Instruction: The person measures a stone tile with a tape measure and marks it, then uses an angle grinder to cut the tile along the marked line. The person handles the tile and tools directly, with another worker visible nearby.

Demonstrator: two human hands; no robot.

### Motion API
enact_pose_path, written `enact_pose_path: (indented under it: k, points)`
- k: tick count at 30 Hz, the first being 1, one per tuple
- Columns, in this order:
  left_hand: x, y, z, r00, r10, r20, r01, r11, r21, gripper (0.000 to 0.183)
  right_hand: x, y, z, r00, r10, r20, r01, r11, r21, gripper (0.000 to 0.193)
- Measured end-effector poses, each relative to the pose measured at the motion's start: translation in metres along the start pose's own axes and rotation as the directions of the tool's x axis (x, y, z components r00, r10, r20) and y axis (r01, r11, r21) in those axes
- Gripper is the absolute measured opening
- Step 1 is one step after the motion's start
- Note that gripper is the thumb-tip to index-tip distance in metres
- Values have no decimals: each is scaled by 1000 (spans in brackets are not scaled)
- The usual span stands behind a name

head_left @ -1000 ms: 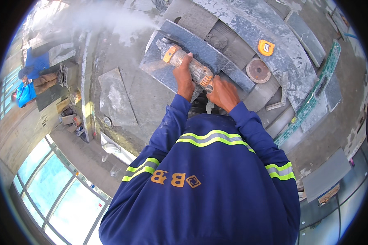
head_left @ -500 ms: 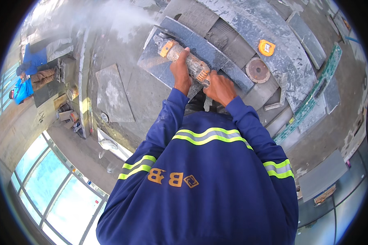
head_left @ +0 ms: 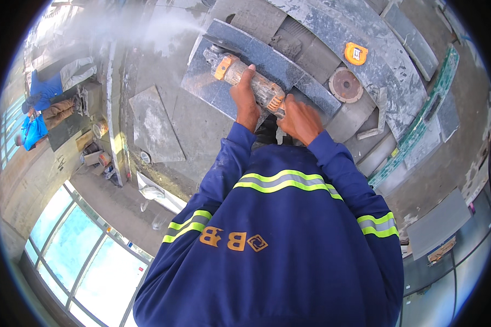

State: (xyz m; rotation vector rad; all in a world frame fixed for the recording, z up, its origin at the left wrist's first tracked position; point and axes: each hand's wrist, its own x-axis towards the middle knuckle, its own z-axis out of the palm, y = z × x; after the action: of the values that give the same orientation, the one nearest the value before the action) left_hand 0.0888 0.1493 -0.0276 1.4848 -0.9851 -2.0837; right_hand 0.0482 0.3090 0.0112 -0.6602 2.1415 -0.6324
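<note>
Both my hands are closed around a dusty orange-and-grey angle grinder (head_left: 265, 91). My left hand (head_left: 245, 100) wraps the middle of its body, thumb on top. At the rear end, my right hand (head_left: 301, 117) grips the handle. The grinder's thin dark disc (head_left: 221, 42) is at the far end, against a long blue-grey stone slab (head_left: 202, 82). I cannot tell how deep it sits. Pale dust (head_left: 163, 22) streams from the disc toward the far left. The near part of the slab is partly hidden by my hands and the tool.
An orange tape measure (head_left: 356, 54) rests on a large grey slab (head_left: 384, 76) to the right. Near it lie a round cutting disc (head_left: 346, 85) and a green strip (head_left: 426, 117). A loose tile (head_left: 155, 125) lies on the left. Another person (head_left: 41, 109) in blue is farther left.
The whole view has shifted and turned slightly. Both hands keep their hold on the grinder, whose disc stays near the slab's far edge. Dust still streams to the far left.
</note>
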Motion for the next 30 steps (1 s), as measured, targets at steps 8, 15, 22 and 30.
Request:
enact_pose_path:
  k: [8,15,22,30]
  points:
    - [-8,15,9,999,28,-34,-27,999,44,34,5,-4,1,999,-31,-20,30,999,-18,39]
    - [-27,0,9,1000,-28,-5,29,1000,13,34,-19,5,-3,1000,18,-16,-18,1000,17,40]
    - [5,6,4,1000,10,-17,-9,999,34,33,9,1,3,1000,-19,-22,19,1000,-15,38]
    - [-18,4,8,999,31,-28,-30,999,35,33,-8,3,-1,1000,-14,-18,14,1000,-24,39]
